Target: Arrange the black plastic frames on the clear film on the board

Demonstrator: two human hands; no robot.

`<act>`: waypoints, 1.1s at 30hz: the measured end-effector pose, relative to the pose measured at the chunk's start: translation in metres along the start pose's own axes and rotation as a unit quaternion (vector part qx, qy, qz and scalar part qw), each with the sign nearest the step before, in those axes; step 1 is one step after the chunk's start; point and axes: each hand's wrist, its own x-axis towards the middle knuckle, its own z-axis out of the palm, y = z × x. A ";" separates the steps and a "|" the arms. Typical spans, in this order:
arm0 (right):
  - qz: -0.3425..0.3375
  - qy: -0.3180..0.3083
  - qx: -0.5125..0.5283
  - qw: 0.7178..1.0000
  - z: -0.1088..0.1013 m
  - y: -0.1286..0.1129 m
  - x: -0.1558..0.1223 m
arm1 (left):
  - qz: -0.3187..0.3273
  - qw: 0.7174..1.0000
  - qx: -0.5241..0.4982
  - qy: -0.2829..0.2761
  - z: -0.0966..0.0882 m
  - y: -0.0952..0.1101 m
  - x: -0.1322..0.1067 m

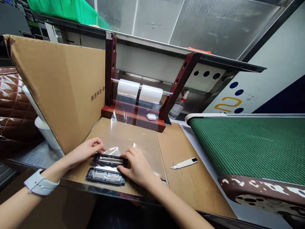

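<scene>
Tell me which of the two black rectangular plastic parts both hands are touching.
The farther black rectangular plastic part, lying on the clear film: the left hand and right hand flank it. The nearer black part lies alone at the table edge.

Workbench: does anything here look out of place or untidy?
Little stands out. A white utility knife lies askew on the cardboard mat, apart from both hands. The left hand and right hand press on the upper black frame, over clear film.
</scene>
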 end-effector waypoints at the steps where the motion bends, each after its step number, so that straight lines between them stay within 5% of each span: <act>1: -0.003 0.002 -0.001 1.000 0.000 0.001 0.000 | -0.010 1.000 -0.019 -0.011 0.000 0.001 0.000; 12: -0.118 0.082 -0.005 0.990 0.003 0.008 -0.006 | -0.061 0.993 -0.098 -0.035 0.003 -0.012 0.009; 21: -0.031 0.125 0.065 0.990 -0.011 0.005 -0.005 | -0.123 0.988 -0.088 0.005 0.003 0.001 0.003; 33: -0.019 0.083 0.033 0.996 -0.015 0.010 -0.005 | -0.065 0.989 -0.135 0.005 0.003 0.000 0.005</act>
